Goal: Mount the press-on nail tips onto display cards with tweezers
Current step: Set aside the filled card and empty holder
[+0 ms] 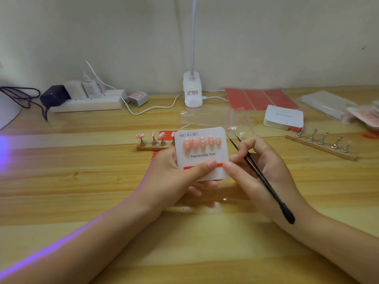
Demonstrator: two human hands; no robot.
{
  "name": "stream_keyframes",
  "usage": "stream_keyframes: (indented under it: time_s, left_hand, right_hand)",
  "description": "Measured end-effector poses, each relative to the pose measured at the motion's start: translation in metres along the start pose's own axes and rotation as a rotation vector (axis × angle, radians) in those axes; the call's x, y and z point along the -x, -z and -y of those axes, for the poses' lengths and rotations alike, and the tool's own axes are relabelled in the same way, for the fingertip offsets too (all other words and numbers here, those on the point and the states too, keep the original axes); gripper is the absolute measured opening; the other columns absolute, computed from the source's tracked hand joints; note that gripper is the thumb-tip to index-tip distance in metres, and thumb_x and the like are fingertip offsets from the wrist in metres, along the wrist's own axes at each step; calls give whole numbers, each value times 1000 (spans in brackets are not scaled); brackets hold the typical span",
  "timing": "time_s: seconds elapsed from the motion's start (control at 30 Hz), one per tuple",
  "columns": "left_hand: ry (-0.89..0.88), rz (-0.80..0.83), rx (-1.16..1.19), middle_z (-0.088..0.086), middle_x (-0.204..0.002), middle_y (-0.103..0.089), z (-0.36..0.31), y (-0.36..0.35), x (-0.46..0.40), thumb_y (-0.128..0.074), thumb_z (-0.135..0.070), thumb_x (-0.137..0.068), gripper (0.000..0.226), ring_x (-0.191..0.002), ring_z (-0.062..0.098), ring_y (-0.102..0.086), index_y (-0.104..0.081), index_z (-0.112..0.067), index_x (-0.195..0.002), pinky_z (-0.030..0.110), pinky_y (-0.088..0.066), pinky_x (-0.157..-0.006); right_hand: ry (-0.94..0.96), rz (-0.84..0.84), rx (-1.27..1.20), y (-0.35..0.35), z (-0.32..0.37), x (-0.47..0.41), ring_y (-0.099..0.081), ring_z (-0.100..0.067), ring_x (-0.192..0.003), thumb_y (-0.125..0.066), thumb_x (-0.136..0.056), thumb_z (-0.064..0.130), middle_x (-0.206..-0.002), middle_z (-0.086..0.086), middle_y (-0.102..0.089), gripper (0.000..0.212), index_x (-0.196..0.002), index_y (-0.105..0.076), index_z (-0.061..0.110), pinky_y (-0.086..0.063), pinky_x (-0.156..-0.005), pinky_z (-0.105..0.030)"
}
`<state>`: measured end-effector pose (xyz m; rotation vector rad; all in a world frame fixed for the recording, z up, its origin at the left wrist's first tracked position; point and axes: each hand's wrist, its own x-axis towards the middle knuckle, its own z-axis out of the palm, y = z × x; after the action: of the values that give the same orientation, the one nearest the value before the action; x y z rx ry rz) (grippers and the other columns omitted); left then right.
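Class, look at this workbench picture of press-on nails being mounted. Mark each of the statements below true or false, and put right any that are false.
1. Five pink nail tips sit in a row on the display card. True.
2. The tweezers are in the left hand. False: the right hand holds them, while the left hand grips the card.
3. The card is printed "Handmade Nail". True.
4. The tweezers are pinching a nail tip. False: their points stick up beside the card, holding nothing.
5. The wooden stand on the right carries a full row of pink tips. False: most of its metal holders are bare; the stand left of the card carries pink tips.
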<state>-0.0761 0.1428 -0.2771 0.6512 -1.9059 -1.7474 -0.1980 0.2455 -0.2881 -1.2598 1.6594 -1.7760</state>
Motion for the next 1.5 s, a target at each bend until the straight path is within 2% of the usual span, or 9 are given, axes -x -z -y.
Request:
stream_keyframes:
  time_s: [0.27, 0.53, 0.77, 0.83, 0.9, 1.07, 1.2, 1.37, 1.5]
  left_hand:
    - [114, 246, 194, 3, -104, -71, 2, 15, -8, -53, -3, -88, 32, -86, 24, -70, -50, -15, -117, 18, -54, -51]
    - [223, 510, 479, 14, -120, -63, 7, 33, -16, -42, -1, -85, 46, -107, 32, -62, -44, -18, -127, 27, -57, -75]
    - [258, 491, 531, 16, -117, -64, 9, 49, -26, -39, 1, -77, 50, -104, 35, -63, -51, -17, -122, 28, -58, -66]
    - [269, 499, 527, 15, -118, -64, 10, 49, -26, -37, 2, -75, 54, -105, 35, -62, -50, -18, -123, 27, -58, -66]
    - [264, 512, 511, 14, -119, -63, 10, 49, -25, -37, 6, -75, 57, -107, 34, -62, -46, -19, -125, 27, -58, -68]
    - [245, 517, 458, 10, -124, -61, 10, 42, -17, -43, 10, -78, 63, -111, 29, -60, -39, -24, -131, 24, -57, -69]
    - [244, 473, 402, 10, -119, -64, 11, 39, -16, -40, 12, -90, 54, -107, 26, -63, -41, -24, -130, 23, -57, -70]
    - [260, 441, 405, 9, -116, -66, 9, 34, -16, -38, 13, -91, 50, -105, 25, -64, -44, -22, -127, 21, -57, -65]
    - [261, 471, 468, 12, -115, -66, 8, 25, -14, -48, 8, -80, 55, -102, 26, -65, -43, -18, -128, 22, -57, -63]
  right_hand:
    - [-97, -16, -6, 5, -5, -5, -52, -10, -59, -58, -83, -6, -62, 3, -59, 29, -75, -42, 17, -45, -62, -18]
    - [-160, -38, -35, 7, -6, -7, -67, -36, -81, -55, -87, -1, -78, -27, -63, 24, -78, -43, 17, -53, -81, -45]
    - [-30, 64, 247, 3, -10, 0, -69, -24, -75, -55, -89, 6, -78, -20, -67, 22, -78, -43, 21, -49, -58, -17]
    - [-6, 64, 296, 6, -10, 1, -69, -7, -76, -57, -88, 8, -76, -12, -69, 23, -78, -43, 23, -47, -59, -12]
    - [-13, 66, 284, 9, -9, -1, -67, 4, -79, -56, -89, 8, -78, -7, -70, 23, -78, -43, 22, -48, -65, -11]
    - [-103, -5, 116, 11, -11, -6, -68, -1, -77, -52, -90, 5, -85, -3, -71, 19, -79, -42, 16, -49, -64, -11]
    - [1, -93, 107, 13, -6, -6, -65, -2, -74, -51, -89, 29, -76, 4, -71, 11, -83, -48, 20, -44, -70, -8]
    - [282, -68, 218, 13, -2, -1, -51, 0, -64, -26, -92, 51, -67, 3, -54, 42, -103, -61, 31, -40, -68, -6]
    - [432, 66, 318, 9, -2, 1, -50, 4, -73, -25, -93, 51, -77, 14, -52, 53, -114, -58, 15, -38, -67, -8]
